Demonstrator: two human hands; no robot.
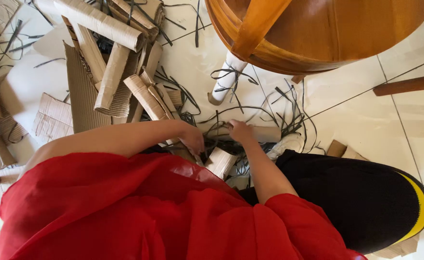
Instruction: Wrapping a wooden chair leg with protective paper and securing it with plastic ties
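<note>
Below, a cardboard roll (262, 134) lay on the tiled floor (356, 103) among black straps (231, 74). Right hand (240, 131) gripped its near end; left hand (192, 138) was curled beside it, contents unclear. One wrapped chair leg (227, 79) ahead; roughly five more rolls (125, 58) piled left.

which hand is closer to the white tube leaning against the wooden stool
Right. The right hand rests on a cardboard roll just below the white tube; the left hand lies further to the left, by the cardboard pieces.
</note>
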